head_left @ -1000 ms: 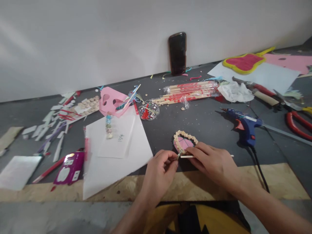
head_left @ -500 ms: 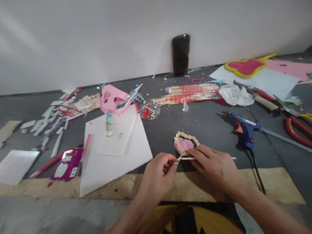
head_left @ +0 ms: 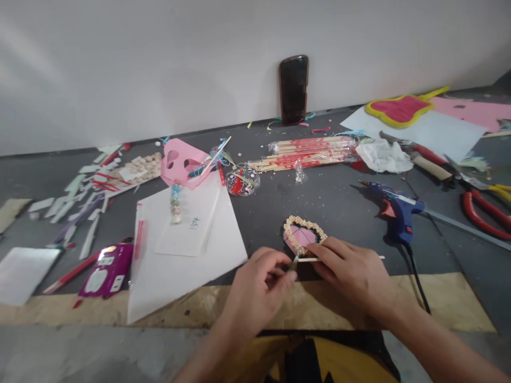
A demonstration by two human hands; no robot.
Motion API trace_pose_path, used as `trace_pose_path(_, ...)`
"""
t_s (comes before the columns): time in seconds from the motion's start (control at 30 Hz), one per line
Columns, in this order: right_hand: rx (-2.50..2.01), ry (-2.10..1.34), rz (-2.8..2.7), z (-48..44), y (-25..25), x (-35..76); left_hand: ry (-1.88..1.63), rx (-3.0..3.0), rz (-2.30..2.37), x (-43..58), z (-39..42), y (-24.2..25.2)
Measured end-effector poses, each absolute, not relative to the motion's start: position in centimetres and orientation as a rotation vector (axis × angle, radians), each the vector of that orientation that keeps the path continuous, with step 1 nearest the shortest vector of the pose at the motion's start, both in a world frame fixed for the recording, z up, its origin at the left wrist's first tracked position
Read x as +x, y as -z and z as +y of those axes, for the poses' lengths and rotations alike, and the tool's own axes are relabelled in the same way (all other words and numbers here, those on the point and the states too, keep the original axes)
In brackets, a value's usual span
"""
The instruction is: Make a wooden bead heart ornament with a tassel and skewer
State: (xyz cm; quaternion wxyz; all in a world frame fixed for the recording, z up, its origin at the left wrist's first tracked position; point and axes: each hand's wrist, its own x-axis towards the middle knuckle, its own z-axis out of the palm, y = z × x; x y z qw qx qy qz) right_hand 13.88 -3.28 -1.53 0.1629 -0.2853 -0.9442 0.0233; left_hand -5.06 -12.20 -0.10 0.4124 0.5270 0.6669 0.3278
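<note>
A small heart-shaped ornament (head_left: 301,237) lies on the dark tabletop, with a pink middle, dark crossing lines and a rim of cream beads. My right hand (head_left: 353,271) rests over its lower right edge, fingers pressing a thin pale stick (head_left: 307,259) beneath them; the stick's far end pokes out right of the hand. My left hand (head_left: 259,290) is at the ornament's lower tip, thumb and forefinger closed around a short pale greenish strip (head_left: 295,263) beside the stick's left end. The fingertips partly hide that strip.
A blue glue gun (head_left: 399,210) with its cord lies to the right, near red-handled pliers (head_left: 483,213). Wrapped sticks (head_left: 307,151) and a leaning phone (head_left: 294,89) are behind. White sheets (head_left: 179,287), a pink cutout (head_left: 181,165) and a purple packet (head_left: 107,271) lie left.
My left thumb has shifted slightly right and down along the pale strip. My right hand, the stick and the ornament stay nearly where they were; the view has moved slightly.
</note>
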Motion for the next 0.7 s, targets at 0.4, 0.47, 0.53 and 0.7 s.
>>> trace_pose_path(0.4, -0.809, -0.344, -2.628, -2.5, 0.9, 14.6, -0.708, 1.141, 1.480, -8.4, -4.6, -0.2)
trace_pose_path(0.47, -0.816, -0.410, -2.606, -2.2, 0.6, 14.7, -0.686, 1.115, 1.488, -8.2, -3.8, 0.0)
trace_pose_path(0.53, -0.814, -0.437, -2.600, -1.9, 0.3, 14.7, -0.634, 1.082, 1.455, -7.9, -3.1, 0.0)
trace_pose_path(0.7, -0.770, -0.390, -2.659, -1.8, -0.2, 15.0, -0.641, 0.998, 1.373, -6.9, -2.4, 0.1)
